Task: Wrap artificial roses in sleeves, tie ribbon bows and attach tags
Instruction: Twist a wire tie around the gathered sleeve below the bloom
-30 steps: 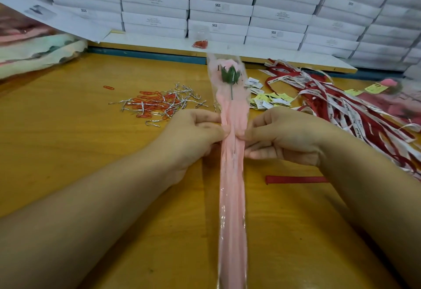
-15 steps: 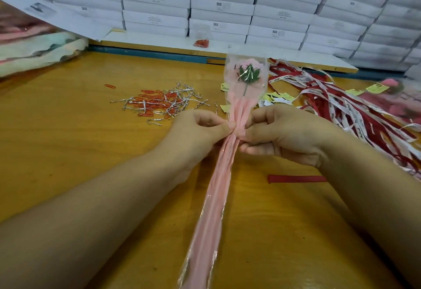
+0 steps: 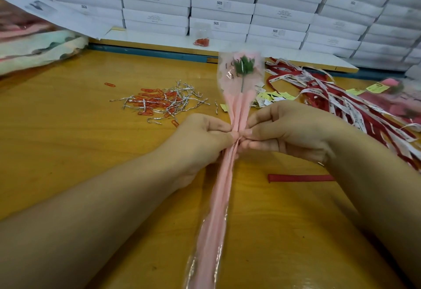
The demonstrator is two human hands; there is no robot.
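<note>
While the left hand point(image 3: 205, 138) and right hand point(image 3: 289, 129) meet, pinching the pink sleeve point(image 3: 218, 197) at its neck below the rose point(image 3: 243, 66) | sleeve lengthwise over worktop point(image 3: 68, 152) | tip: gather pleats evenly, pinch tight before tying.

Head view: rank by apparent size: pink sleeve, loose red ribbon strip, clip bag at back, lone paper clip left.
1. pink sleeve
2. red ribbon strip and clip bag: unranked, bag sits farther back
3. lone paper clip
</note>
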